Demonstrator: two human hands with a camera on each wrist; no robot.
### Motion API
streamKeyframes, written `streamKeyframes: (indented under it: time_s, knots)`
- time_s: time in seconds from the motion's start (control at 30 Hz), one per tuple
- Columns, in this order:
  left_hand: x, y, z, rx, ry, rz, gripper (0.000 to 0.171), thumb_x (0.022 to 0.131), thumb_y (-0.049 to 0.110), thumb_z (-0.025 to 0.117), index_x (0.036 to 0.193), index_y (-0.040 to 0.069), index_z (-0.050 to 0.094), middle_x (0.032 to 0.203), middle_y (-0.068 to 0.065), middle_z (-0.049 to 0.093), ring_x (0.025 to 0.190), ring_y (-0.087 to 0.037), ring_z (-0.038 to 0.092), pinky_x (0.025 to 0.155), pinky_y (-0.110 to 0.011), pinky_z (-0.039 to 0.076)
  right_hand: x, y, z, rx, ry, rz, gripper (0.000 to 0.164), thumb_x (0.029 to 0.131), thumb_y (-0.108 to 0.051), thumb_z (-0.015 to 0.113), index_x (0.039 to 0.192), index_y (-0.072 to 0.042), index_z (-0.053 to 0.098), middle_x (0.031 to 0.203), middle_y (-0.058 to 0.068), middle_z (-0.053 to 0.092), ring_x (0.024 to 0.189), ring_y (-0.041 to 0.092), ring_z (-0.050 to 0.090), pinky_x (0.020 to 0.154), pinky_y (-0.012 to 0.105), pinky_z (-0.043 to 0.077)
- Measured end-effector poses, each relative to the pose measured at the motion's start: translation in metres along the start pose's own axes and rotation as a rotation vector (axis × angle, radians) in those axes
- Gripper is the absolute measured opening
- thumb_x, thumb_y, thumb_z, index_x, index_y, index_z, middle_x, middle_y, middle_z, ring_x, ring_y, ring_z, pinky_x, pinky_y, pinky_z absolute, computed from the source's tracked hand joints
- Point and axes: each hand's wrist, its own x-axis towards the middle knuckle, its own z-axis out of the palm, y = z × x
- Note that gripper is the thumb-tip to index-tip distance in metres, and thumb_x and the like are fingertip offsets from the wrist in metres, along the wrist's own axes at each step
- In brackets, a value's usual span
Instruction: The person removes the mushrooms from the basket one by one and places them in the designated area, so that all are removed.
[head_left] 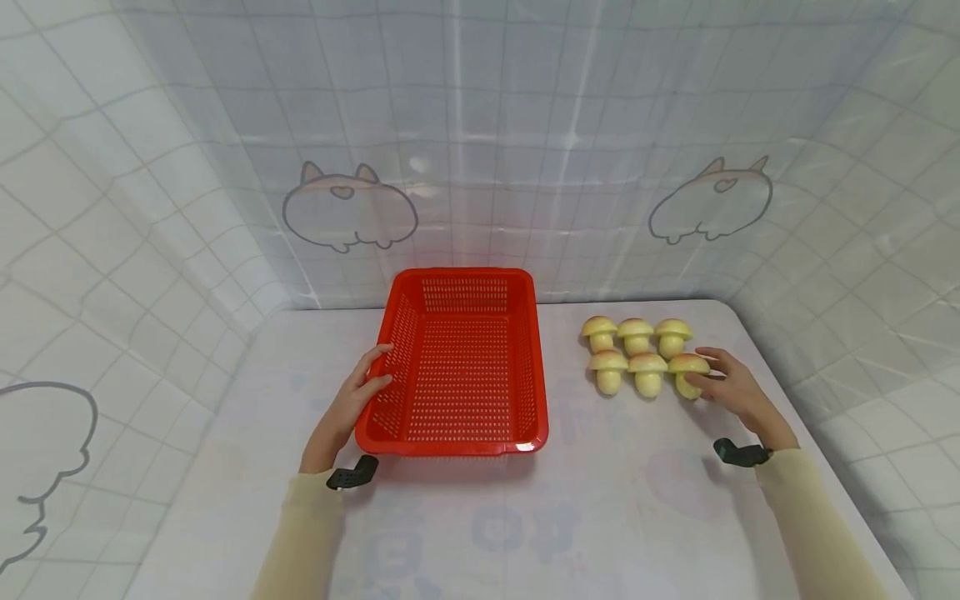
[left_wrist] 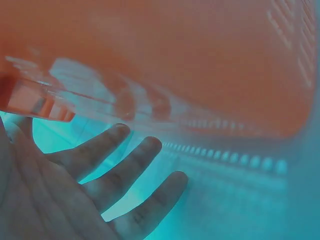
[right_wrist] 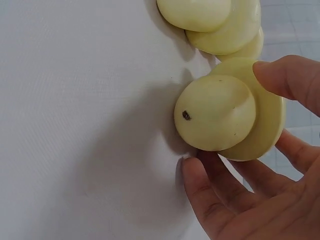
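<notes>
A red plastic basket (head_left: pixel 543 367) with slotted walls stands on the table, nothing inside it. At its left rim rests my left hand (head_left: pixel 352 400), thumb and one finger over the edge. In the left wrist view the other fingers (left_wrist: pixel 122 175) reach out straight and spread below the basket's wall (left_wrist: pixel 200 60). Several yellow toy mushrooms with brownish cap tops lie in two rows of three on the right. My right hand (head_left: pixel 731 385) holds the front-right mushroom (right_wrist: pixel 215 112), thumb on its cap and fingers curled about the far side. A dark mark shows on its stem end.
Beside the held mushroom lie its front-row neighbours, one mushroom (head_left: pixel 647 375) and another (head_left: pixel 608 372). The back row (head_left: pixel 636 333) is right behind. Pale sheeting with a grid print (head_left: pixel 517 150) walls in the back and both sides of the white table (head_left: pixel 600 500).
</notes>
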Motion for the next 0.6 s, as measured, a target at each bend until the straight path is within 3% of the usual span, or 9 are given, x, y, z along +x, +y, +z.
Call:
streamKeyframes:
  time_s: [0.1,0.27,0.33,0.43,0.5,0.6]
  knots:
    - [0.001,0.000,-0.004,0.067,0.008,0.022,0.059,0.110,0.032,0.046,0.164,0.034,0.023,0.168,-0.013,0.022,0.139,-0.039,0.041,0.107,-0.051,0.043,0.002,-0.001,-0.001,-0.012,-0.003,0.004,0.078,0.104,-0.034,0.061,0.159,0.004,0.021,0.157,0.041,0.027,0.137,0.057,0.042,0.077,0.018,0.051]
    - [0.000,-0.001,-0.009,0.075,0.051,0.074,0.062,0.111,0.036,0.043,0.166,0.034,0.014,0.158,-0.024,0.039,0.127,-0.036,0.054,0.097,-0.038,0.052,0.004,-0.005,-0.001,-0.022,-0.015,-0.001,0.078,0.104,-0.035,0.060,0.159,0.004,0.021,0.157,0.042,0.025,0.139,0.058,0.040,0.078,0.016,0.049]
    - [-0.001,-0.003,-0.010,0.085,0.075,0.085,0.061,0.111,0.041,0.039,0.166,0.033,0.013,0.158,-0.022,0.041,0.125,-0.029,0.055,0.095,-0.033,0.050,0.003,-0.007,-0.001,-0.026,-0.026,-0.004,0.079,0.104,-0.036,0.060,0.159,0.004,0.020,0.157,0.042,0.025,0.139,0.057,0.039,0.080,0.019,0.050]
    - [-0.001,-0.004,-0.013,0.051,0.094,0.100,0.059,0.111,0.047,0.032,0.166,0.033,0.014,0.160,-0.018,0.039,0.127,-0.023,0.055,0.099,-0.035,0.050,0.004,-0.009,-0.002,-0.042,-0.046,0.000,0.079,0.105,-0.036,0.058,0.160,0.004,0.018,0.159,0.041,0.023,0.141,0.056,0.036,0.091,0.032,0.052]
    - [-0.002,-0.003,-0.016,0.025,0.102,0.107,0.060,0.110,0.053,0.028,0.165,0.035,0.015,0.163,-0.015,0.036,0.128,-0.015,0.057,0.099,-0.029,0.050,0.004,-0.011,-0.003,-0.060,-0.060,0.005,0.080,0.105,-0.037,0.058,0.160,0.005,0.017,0.159,0.041,0.022,0.141,0.056,0.034,0.098,0.045,0.050]
    - [-0.003,-0.002,-0.022,0.004,0.113,0.115,0.062,0.108,0.058,0.025,0.165,0.035,0.016,0.161,-0.018,0.041,0.125,-0.017,0.062,0.093,-0.025,0.054,0.005,-0.013,-0.005,-0.072,-0.075,0.010,0.083,0.104,-0.038,0.059,0.160,0.005,0.015,0.158,0.042,0.020,0.143,0.057,0.030,0.105,0.060,0.043]
